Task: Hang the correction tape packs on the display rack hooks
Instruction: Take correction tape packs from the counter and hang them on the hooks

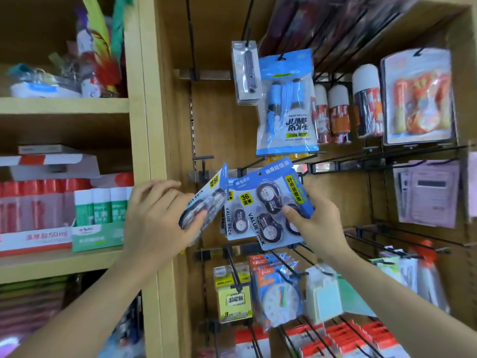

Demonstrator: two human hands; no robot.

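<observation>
Right hand (317, 223) pinches front correction tape pack (268, 192) at its lower right corner, thumb on the face, fingers behind. Pack faces the camera, long axis near upright, header up and leaning slightly left toward the hook (251, 164) just above. Whether the hang hole has met the prong: cannot tell. Second pack (236, 220) sits close behind it. Left hand (160, 218) grips spare pack (206, 195), turned near edge-on, header up-right, just left of the hook; right hand looks nearer
</observation>
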